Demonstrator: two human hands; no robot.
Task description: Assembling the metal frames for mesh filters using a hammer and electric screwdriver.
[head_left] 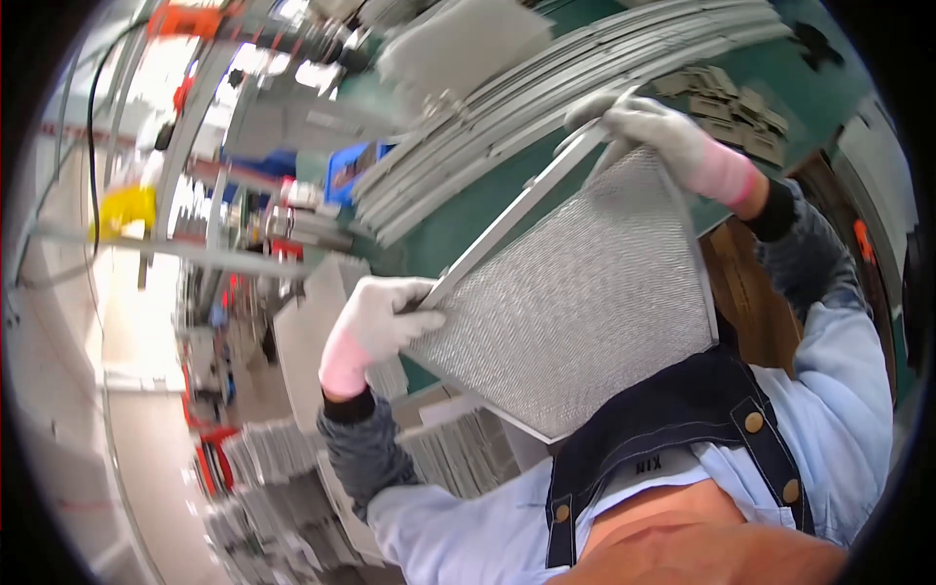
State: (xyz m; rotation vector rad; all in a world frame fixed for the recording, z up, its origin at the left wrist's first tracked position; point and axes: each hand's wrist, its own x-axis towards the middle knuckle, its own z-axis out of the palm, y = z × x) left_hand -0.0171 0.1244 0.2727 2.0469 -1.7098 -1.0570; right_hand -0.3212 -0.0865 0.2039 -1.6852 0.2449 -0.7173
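A silver metal mesh panel [585, 302] is tilted in front of me, its near edge against my apron. Thin metal edging runs along its sides. Across its far side lies a straight light-grey metal frame strip [522, 207]. My left hand [375, 322], in a white glove with a pink cuff, is closed around the strip's left end at the panel's corner. At the other end my right hand [658, 141], gloved the same way, grips the strip near the far right corner. Whether the strip is fully seated on the mesh edge I cannot tell.
Long metal strips [575, 83] lie in rows on the green table [434, 239] beyond the panel. Small flat metal pieces [726, 112] are piled at the right. A blue bin [353, 174] and white sheets [463, 49] stand farther back. Stacked panels [268, 458] rise at lower left.
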